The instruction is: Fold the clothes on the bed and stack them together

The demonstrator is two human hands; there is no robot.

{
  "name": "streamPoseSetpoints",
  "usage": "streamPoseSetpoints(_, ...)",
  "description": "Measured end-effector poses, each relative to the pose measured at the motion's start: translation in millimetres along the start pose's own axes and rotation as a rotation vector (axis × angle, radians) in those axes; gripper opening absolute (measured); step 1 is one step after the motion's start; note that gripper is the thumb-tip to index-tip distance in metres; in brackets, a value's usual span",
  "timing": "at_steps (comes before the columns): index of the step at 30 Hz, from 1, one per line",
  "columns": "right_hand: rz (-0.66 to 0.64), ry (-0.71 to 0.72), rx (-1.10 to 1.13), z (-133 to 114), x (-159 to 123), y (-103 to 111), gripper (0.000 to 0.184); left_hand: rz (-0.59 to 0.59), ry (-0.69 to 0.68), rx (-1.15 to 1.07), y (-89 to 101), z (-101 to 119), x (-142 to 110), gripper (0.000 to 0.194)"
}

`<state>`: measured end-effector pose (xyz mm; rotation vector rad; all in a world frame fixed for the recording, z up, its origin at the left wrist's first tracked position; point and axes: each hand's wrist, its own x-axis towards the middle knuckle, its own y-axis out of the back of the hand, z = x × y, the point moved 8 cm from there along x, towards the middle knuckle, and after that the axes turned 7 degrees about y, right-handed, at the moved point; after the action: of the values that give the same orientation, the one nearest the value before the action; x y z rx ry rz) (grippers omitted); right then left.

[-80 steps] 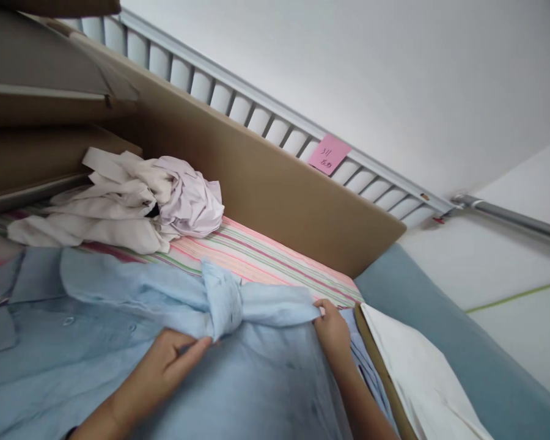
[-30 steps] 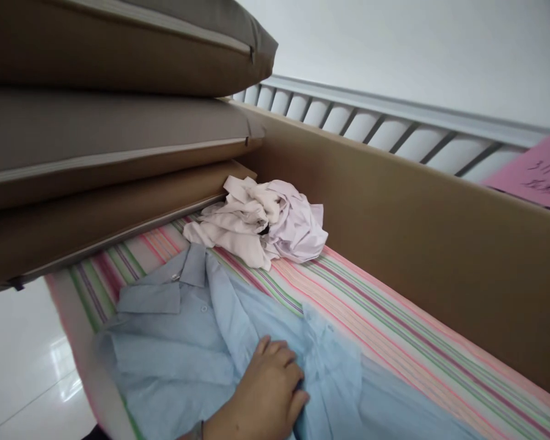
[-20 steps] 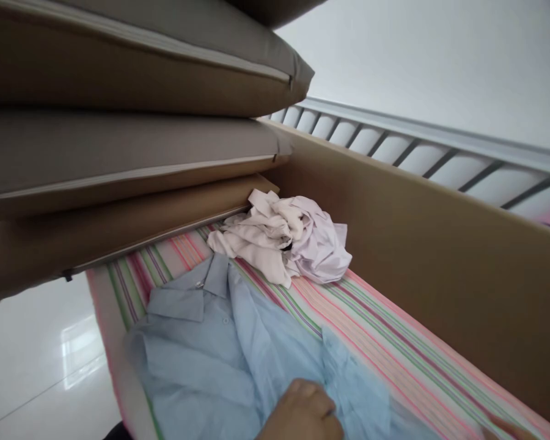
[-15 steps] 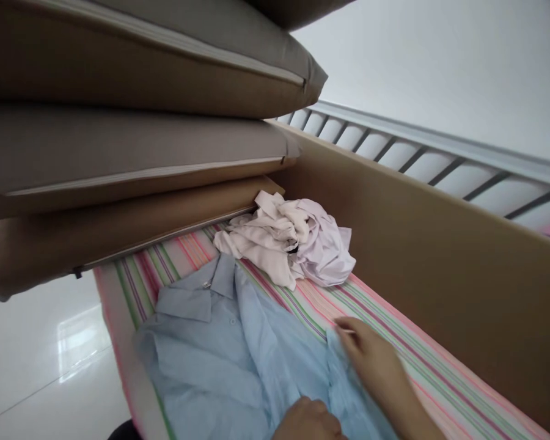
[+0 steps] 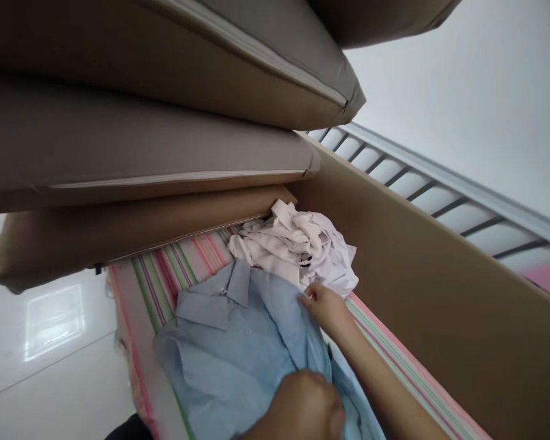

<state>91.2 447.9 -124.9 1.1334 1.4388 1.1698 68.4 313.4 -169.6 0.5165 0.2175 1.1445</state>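
Observation:
A light blue shirt (image 5: 224,354) lies collar-up on a striped sheet (image 5: 165,275). My right hand (image 5: 325,305) reaches to the shirt's far edge by the shoulder, its fingers pinched on the blue fabric. My left hand (image 5: 302,409) sits low in the view, curled closed on the shirt's middle. A crumpled heap of pale pink and white clothes (image 5: 297,244) lies just beyond my right hand.
Brown cushions (image 5: 142,122) are stacked overhead at the left. A tall cardboard panel (image 5: 440,293) runs along the right side of the sheet, with a white rail (image 5: 440,189) and wall behind it. Glossy white floor (image 5: 46,342) shows at lower left.
My right hand came into view and moved up along the shirt's edge toward the collar. My left hand slid lower and curled closed on the fabric. The view swung left and up.

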Motion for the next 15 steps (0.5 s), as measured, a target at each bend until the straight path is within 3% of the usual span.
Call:
streamPoseSetpoints(3, 0.104, -0.006, -0.129, -5.2, 12.3, 38.7, 0.009, 0.314, 0.217, -0.266, 65.9, -27.1, -0.6, 0.022)
streamPoseSetpoints(6, 0.148, -0.018, -0.173, -12.1, 18.7, 48.5, 0.012, 0.517, 0.326, -0.477, 98.3, -62.2, 5.1, 0.026)
streamPoseSetpoints(10, 0.170, -0.029, -0.163, -23.6, 21.9, 39.0, 0.012, 0.616, 0.422, -0.758, 112.0, -110.4, 22.4, 0.033)
streamPoseSetpoints(15, 0.204, -0.040, -0.106, -35.1, 21.8, 29.0, 0.010, 0.482, 0.517, -1.085, 108.6, -147.4, 58.2, 0.029)
